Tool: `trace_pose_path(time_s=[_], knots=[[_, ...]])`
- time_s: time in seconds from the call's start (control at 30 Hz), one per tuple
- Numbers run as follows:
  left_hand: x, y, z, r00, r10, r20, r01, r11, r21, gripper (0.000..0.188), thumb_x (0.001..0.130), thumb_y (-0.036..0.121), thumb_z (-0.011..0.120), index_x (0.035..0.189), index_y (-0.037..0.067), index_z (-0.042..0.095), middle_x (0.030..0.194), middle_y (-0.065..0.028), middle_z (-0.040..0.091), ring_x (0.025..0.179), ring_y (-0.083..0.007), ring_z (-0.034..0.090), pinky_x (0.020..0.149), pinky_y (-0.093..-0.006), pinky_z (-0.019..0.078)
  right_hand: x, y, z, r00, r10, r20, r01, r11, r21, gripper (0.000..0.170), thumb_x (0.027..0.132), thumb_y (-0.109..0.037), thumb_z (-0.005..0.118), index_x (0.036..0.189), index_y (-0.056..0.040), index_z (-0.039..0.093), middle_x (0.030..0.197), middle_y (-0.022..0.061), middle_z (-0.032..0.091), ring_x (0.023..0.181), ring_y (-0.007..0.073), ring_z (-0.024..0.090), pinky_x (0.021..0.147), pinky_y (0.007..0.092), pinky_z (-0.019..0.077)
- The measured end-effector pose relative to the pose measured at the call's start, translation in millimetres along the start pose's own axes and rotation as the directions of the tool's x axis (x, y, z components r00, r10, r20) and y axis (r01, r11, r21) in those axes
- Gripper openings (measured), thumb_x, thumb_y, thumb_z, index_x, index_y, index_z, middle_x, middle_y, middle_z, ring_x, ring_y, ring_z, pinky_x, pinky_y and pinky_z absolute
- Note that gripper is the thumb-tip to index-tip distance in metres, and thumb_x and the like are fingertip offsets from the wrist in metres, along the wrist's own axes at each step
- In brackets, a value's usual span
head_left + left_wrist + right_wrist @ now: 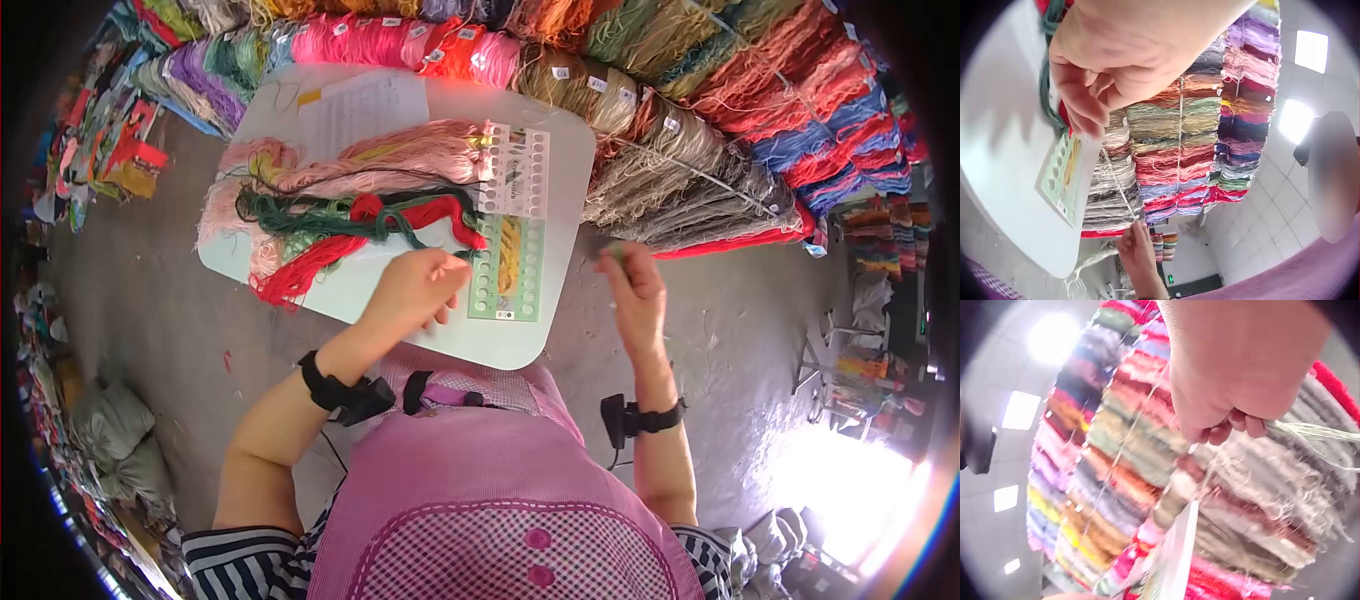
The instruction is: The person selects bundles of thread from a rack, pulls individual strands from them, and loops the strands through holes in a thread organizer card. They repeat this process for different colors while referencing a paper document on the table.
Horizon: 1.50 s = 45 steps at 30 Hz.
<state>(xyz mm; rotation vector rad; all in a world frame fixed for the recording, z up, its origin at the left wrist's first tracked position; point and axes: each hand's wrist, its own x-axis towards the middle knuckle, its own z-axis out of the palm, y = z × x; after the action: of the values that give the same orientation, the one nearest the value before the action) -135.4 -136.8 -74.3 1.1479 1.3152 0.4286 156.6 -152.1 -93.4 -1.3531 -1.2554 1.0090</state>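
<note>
Loosely curled, my left hand [420, 290] is over the near side of the white board [440, 335], with no thread visible in its fingers [1088, 119]. Just beyond it lie dark green thread [290, 215], red thread [300, 272] and pale pink skeins [410, 155]. A green punched card [530, 270] with yellow-brown thread [509, 258] is right of that hand, below a white punched card [520, 185]. Out past the board's right edge, my right hand [640, 300] pinches a bundle of pale green threads [1316, 431], which trails from its curled fingers in the right wrist view.
A written sheet [370, 105] lies at the board's far side. Rows of coloured skeins [720, 170] curve round beyond the board and to the right. Grey floor [180, 300] surrounds the board, with grey sacks [115, 430] at the left. A blurred person [1334, 175] shows in the left wrist view.
</note>
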Motion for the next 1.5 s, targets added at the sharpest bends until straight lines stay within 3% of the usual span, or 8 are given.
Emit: trace_pose_path(time_s=[0.17, 0.23, 0.4, 0.57, 1.27, 1.37, 1.43, 1.5], knots=[[12.9, -25.7, 20.5, 1.000, 0.021, 0.019, -0.020, 0.996, -0.088, 0.031, 0.091, 0.018, 0.067, 0.112, -0.004, 0.059, 0.077, -0.0028, 0.063, 0.055, -0.0086, 0.059, 0.042, -0.0214, 0.0421, 0.0, -28.3, 53.6, 0.903, 0.247, 0.352, -0.208, 0.967, -0.145, 0.008, 0.095, -0.005, 0.057, 0.101, 0.0009, 0.057, 0.081, 0.0030, 0.067, 0.074, 0.0072, 0.061, 0.066, 0.0225, 0.0479], [21.8, -36.7, 31.5, 0.959, 0.268, -0.093, -0.280, 0.947, -0.155, 0.028, 0.090, 0.013, 0.067, 0.112, -0.003, 0.059, 0.086, -0.0043, 0.064, 0.066, -0.0092, 0.062, 0.049, -0.0207, 0.0457, 1.3, -18.8, 66.2, 0.897, 0.282, 0.342, -0.268, 0.959, -0.087, 0.009, 0.094, -0.006, 0.059, 0.099, 0.0021, 0.058, 0.078, 0.0026, 0.067, 0.071, 0.0070, 0.060, 0.063, 0.0230, 0.0479], [8.5, -22.4, 36.0, 0.994, 0.106, -0.024, -0.108, 0.929, -0.355, 0.031, 0.092, 0.012, 0.065, 0.118, -0.004, 0.058, 0.094, -0.0060, 0.066, 0.075, -0.0101, 0.065, 0.059, -0.0224, 0.0516, 5.6, -3.5, 73.8, 0.896, 0.349, 0.273, -0.326, 0.937, -0.125, 0.013, 0.088, -0.009, 0.066, 0.091, 0.0039, 0.063, 0.076, 0.0052, 0.067, 0.068, 0.0066, 0.060, 0.058, 0.0248, 0.0486], [10.1, -17.8, 38.8, 0.987, 0.157, -0.027, -0.158, 0.945, -0.288, 0.030, 0.094, 0.012, 0.061, 0.120, -0.005, 0.061, 0.091, -0.0062, 0.067, 0.077, -0.0116, 0.067, 0.064, -0.0245, 0.0553, -0.4, -7.6, 77.5, 0.951, -0.044, 0.308, 0.167, 0.906, -0.388, 0.017, 0.080, -0.010, 0.071, 0.093, 0.0014, 0.067, 0.079, 0.0074, 0.065, 0.066, 0.0096, 0.060, 0.059, 0.0262, 0.0500], [19.0, -21.8, 7.3, 0.996, -0.018, 0.089, 0.064, 0.834, -0.547, 0.020, 0.094, 0.016, 0.062, 0.105, -0.001, 0.065, 0.092, -0.0115, 0.071, 0.074, -0.0163, 0.070, 0.067, -0.0266, 0.0573, 8.8, -14.2, 66.8, 0.890, 0.294, 0.347, -0.237, 0.951, -0.197, 0.038, 0.075, -0.018, 0.074, 0.106, 0.0015, 0.063, 0.085, 0.0072, 0.070, 0.077, 0.0092, 0.062, 0.073, 0.0259, 0.0509], [16.7, -28.2, 2.7, 0.999, -0.001, 0.053, 0.034, 0.779, -0.626, 0.020, 0.095, 0.014, 0.057, 0.107, 0.001, 0.065, 0.091, -0.0108, 0.070, 0.073, -0.0160, 0.069, 0.066, -0.0276, 0.0557, 10.0, -27.9, 66.4, 0.874, 0.333, 0.355, -0.212, 0.916, -0.340, 0.039, 0.075, -0.020, 0.076, 0.106, 0.0003, 0.064, 0.083, 0.0074, 0.069, 0.074, 0.0087, 0.061, 0.070, 0.0262, 0.0502], [11.0, -22.4, -5.5, 0.957, 0.141, 0.255, 0.177, 0.416, -0.892, 0.022, 0.095, 0.014, 0.051, 0.108, 0.002, 0.065, 0.091, -0.0103, 0.069, 0.072, -0.0153, 0.068, 0.064, -0.0273, 0.0532, 13.7, -29.9, 70.9, 0.870, 0.325, 0.372, -0.152, 0.893, -0.424, 0.039, 0.075, -0.021, 0.077, 0.106, -0.0003, 0.064, 0.082, 0.0075, 0.069, 0.072, 0.0084, 0.060, 0.068, 0.0264, 0.0498], [2.8, 3.1, -10.5, 0.922, 0.133, 0.364, 0.127, 0.784, -0.608, 0.034, 0.094, 0.012, 0.045, 0.122, 0.001, 0.061, 0.087, -0.0123, 0.070, 0.063, -0.0150, 0.067, 0.055, -0.0221, 0.0490, 11.5, -23.9, 73.2, 0.900, 0.284, 0.329, -0.157, 0.918, -0.363, 0.042, 0.074, -0.023, 0.080, 0.107, -0.0016, 0.064, 0.076, 0.0055, 0.066, 0.068, 0.0078, 0.057, 0.065, 0.0263, 0.0485]])
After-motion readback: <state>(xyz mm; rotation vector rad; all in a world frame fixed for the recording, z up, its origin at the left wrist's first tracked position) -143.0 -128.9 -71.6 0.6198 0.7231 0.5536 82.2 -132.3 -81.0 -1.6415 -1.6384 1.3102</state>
